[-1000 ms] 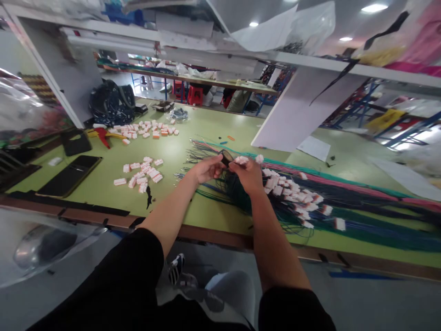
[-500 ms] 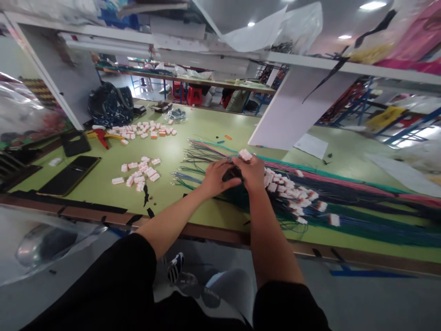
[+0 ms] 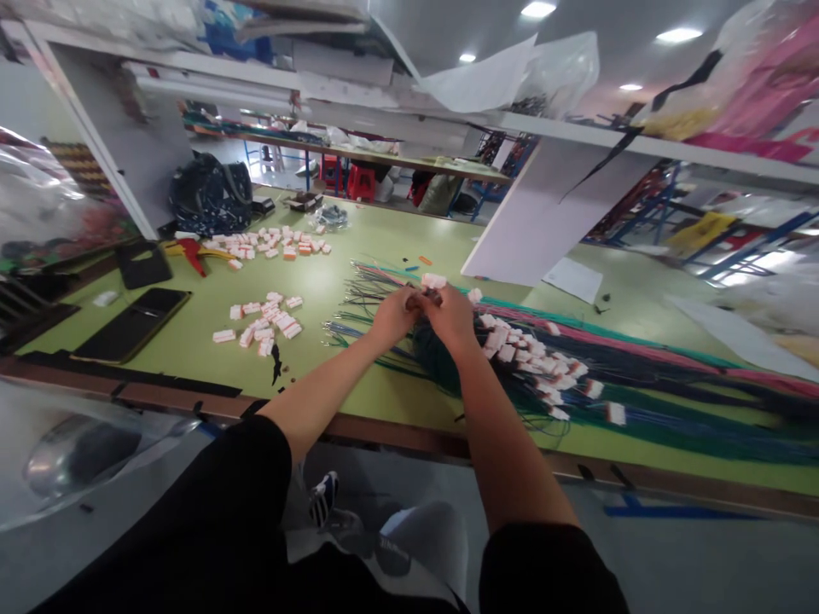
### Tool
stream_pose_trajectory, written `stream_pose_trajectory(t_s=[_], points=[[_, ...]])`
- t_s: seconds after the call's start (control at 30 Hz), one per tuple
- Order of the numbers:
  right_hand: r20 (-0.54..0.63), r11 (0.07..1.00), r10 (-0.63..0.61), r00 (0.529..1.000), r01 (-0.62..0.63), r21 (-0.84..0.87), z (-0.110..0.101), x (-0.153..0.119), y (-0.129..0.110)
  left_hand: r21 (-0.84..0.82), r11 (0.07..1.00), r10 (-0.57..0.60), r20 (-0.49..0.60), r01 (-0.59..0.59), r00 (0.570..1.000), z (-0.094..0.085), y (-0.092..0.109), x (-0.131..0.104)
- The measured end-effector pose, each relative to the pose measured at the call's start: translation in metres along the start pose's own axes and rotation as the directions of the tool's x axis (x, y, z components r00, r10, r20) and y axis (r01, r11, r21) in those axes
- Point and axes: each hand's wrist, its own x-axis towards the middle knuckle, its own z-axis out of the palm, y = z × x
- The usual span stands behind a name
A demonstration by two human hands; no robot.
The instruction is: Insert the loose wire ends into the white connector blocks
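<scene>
My left hand [image 3: 395,317] and my right hand [image 3: 450,317] meet over the bundled wires, fingers pinched together. A white and orange connector [image 3: 433,280] sticks up at the fingers of my right hand. What the left fingertips pinch is too small to make out. Loose wire ends [image 3: 364,294] fan out to the left of my hands. To the right, a pile of white connectors [image 3: 528,351] lies on long dark, green and pink wires [image 3: 671,350].
Two groups of loose connectors [image 3: 265,321] lie on the green table [image 3: 333,392] at left. Nearby are a black phone [image 3: 131,326], red and yellow pliers [image 3: 193,252] and a dark bag [image 3: 211,194]. A white divider [image 3: 528,213] stands behind the wires.
Both hands have closed together at the fingertips. The right hand and its connector have moved a little left. My left thumb, stretched out before, is now drawn in.
</scene>
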Motion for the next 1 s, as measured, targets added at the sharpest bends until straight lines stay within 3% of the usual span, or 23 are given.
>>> stream_pose_trajectory(t_s=[0.1,0.2,0.27,0.3,0.4,0.43,0.5,0.6,0.73,0.9,1.0], points=[[0.012,0.999,-0.047,0.999,0.047,-0.023,-0.008,0.000,0.004,-0.153,0.977,-0.140,0.068,0.149,0.988,-0.011,-0.001,0.014],[0.072,0.998,-0.056,0.996,0.055,0.025,-0.013,-0.001,0.007,-0.330,0.919,-0.086,0.366,0.216,0.927,-0.021,-0.003,0.028],[0.058,0.998,-0.006,0.998,0.003,0.056,-0.011,0.001,0.010,-0.415,0.876,-0.045,0.437,0.246,0.898,-0.021,-0.005,0.028],[0.026,0.997,0.039,0.999,-0.041,0.062,-0.009,0.003,0.012,-0.432,0.868,-0.054,0.409,0.245,0.911,-0.017,-0.006,0.025],[-0.122,0.984,0.177,0.977,-0.173,0.042,-0.001,0.010,0.017,-0.348,0.925,-0.094,0.177,0.152,0.980,-0.001,-0.009,0.003],[-0.150,0.981,0.195,0.969,-0.194,0.024,0.001,0.012,0.018,-0.277,0.956,-0.075,0.085,0.096,0.994,0.005,-0.009,-0.006],[-0.133,0.982,0.183,0.974,-0.188,-0.020,0.000,0.015,0.017,-0.095,0.995,0.027,0.004,-0.026,1.000,0.016,-0.007,-0.022],[0.017,0.989,0.129,0.991,-0.127,-0.079,-0.010,0.017,0.011,-0.038,0.992,0.124,0.104,-0.120,0.987,0.020,-0.002,-0.029],[0.137,0.995,0.096,0.986,-0.094,-0.024,-0.023,0.018,0.002,-0.121,0.993,0.010,0.167,0.010,0.986,0.011,0.002,-0.013],[0.140,0.999,0.017,0.990,-0.023,0.037,-0.016,0.015,-0.002,0.200,0.979,0.016,0.149,-0.046,0.989,0.000,0.003,0.002],[0.189,0.997,0.009,0.982,-0.024,0.079,-0.013,0.008,-0.001,0.278,0.959,0.016,0.098,-0.043,0.995,-0.003,0.003,0.003]])
